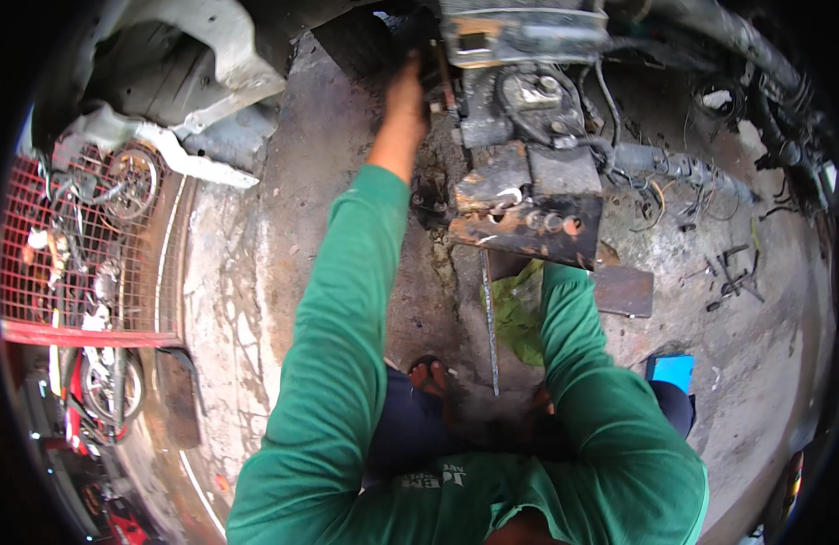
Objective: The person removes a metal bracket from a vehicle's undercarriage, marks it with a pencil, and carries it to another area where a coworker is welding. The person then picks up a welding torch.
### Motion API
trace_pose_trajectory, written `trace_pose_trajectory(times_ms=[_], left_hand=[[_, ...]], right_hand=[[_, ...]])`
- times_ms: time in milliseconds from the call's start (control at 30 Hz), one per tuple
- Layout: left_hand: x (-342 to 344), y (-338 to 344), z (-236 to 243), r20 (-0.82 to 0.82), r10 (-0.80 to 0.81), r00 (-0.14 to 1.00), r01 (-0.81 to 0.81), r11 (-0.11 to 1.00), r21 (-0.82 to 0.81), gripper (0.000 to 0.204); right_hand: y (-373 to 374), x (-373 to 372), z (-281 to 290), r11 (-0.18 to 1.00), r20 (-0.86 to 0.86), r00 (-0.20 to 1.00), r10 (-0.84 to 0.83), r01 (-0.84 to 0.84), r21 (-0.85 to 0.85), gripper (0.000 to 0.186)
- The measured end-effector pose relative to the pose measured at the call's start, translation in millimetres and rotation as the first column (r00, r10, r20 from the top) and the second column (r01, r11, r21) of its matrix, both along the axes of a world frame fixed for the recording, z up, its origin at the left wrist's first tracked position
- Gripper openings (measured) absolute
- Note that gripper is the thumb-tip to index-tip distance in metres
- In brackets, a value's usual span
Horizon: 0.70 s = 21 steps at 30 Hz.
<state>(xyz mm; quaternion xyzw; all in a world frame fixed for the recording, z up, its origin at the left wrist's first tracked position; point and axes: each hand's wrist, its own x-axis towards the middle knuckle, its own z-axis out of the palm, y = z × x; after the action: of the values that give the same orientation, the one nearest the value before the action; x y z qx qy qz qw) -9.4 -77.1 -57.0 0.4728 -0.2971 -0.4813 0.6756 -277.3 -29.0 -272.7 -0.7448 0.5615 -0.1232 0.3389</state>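
Observation:
My left hand (407,102) reaches far forward, beside the left side of a greasy metal vehicle assembly (528,204). Motion blur and dark parts hide its fingers, so I cannot tell whether it grips anything. My right forearm (566,295), in a green sleeve, goes under the near end of the assembly, which hides that hand. The assembly has a rusty, dark block with round holes at its near end, and a hose (507,100) on top. A thin metal rod (491,331) extends from below it toward me, next to a yellow-green cloth or bag (517,313).
Loose tools (733,277) lie on the concrete floor at right, near a dark flat board (624,291) and a blue box (671,371). Bent metal panels (201,159) stand at far left. Beyond a red wire grille (92,334) are motorcycles. Cables (655,163) trail right of the assembly.

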Motion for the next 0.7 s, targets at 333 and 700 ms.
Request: trace_pose_trajectory(times_ms=[333, 700], left_hand=[[-36, -39, -22, -0.187, -0.103, 0.977, 0.080, 0.989, -0.128, 0.074], [31, -34, 7, 0.378, 0.412, 0.829, -0.284, 0.893, -0.350, 0.062]], right_hand=[[152, 34, 54, 0.469, 0.546, 0.507, -0.667, -0.283, 0.836, 0.046], [184, 50, 89, 0.499, 0.563, 0.329, -0.758, -0.263, 0.826, 0.038]])
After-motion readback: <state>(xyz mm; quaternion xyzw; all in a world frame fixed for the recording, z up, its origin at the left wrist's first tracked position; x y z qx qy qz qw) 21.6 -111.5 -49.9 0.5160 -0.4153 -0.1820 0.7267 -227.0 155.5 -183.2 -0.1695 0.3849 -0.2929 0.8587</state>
